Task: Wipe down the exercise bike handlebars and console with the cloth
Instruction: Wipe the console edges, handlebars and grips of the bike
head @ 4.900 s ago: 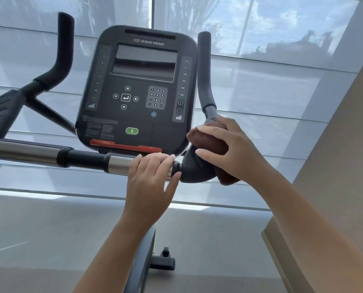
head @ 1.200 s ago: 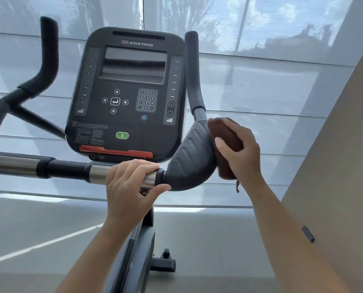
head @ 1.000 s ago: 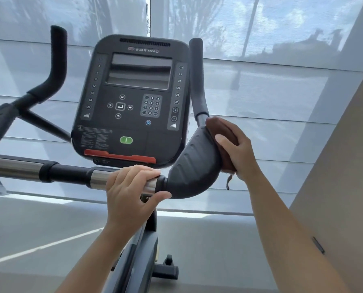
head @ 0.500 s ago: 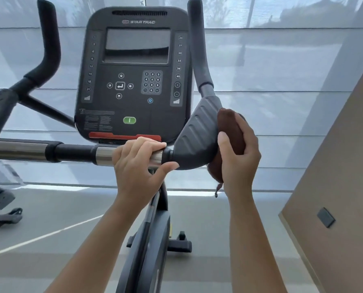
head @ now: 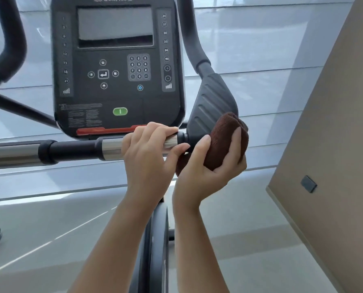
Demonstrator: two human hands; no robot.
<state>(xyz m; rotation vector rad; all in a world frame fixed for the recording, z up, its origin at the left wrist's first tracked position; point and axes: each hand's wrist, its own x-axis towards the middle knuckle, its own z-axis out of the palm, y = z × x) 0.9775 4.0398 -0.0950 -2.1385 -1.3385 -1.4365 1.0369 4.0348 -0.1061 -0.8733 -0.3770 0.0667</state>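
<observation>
The exercise bike's black console (head: 117, 66) fills the upper middle, with a grey screen, keypad and green button. Below it runs the horizontal handlebar (head: 70, 149), part chrome, part black. My left hand (head: 149, 153) is wrapped around its chrome section near the right end. To the right sits the ribbed black elbow pad (head: 212, 102), with the upright right grip (head: 194, 39) rising from it. My right hand (head: 210, 166) holds a folded brown cloth (head: 225, 136) against the lower right underside of that pad.
A beige wall (head: 332, 123) with a small dark plate (head: 308, 183) stands close on the right. The left upright grip (head: 9, 39) curves up at the far left. The bike's frame (head: 155, 240) drops between my forearms. Window blinds lie behind; grey floor is below.
My right hand has slid the cloth from the pad's upper right edge down to its lower underside. The view has moved closer to the console. My left hand keeps its hold on the bar.
</observation>
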